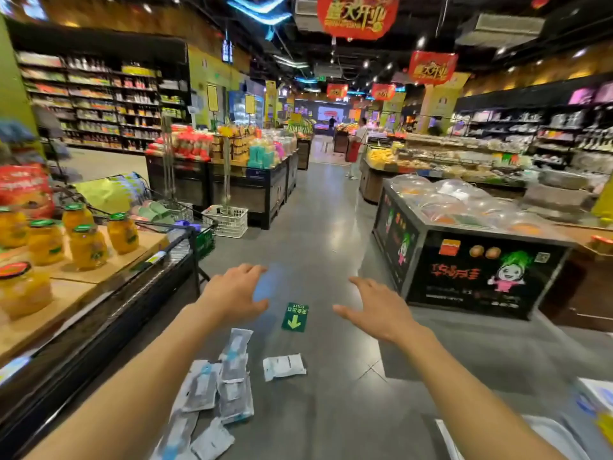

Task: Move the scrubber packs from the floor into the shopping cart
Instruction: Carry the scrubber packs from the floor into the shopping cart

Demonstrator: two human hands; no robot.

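Observation:
Several flat scrubber packs, grey and white with blue trim, lie scattered on the grey floor below my arms. One white pack lies apart to the right. My left hand and my right hand are both stretched forward above the floor, fingers spread and holding nothing. A shopping cart holding coloured goods stands to the left beyond the shelf end.
A low shelf with jars of yellow fruit runs along my left. A black display bin stands at the right. A white crate sits on the floor ahead. A green arrow sticker marks the aisle. A person stands far down the aisle.

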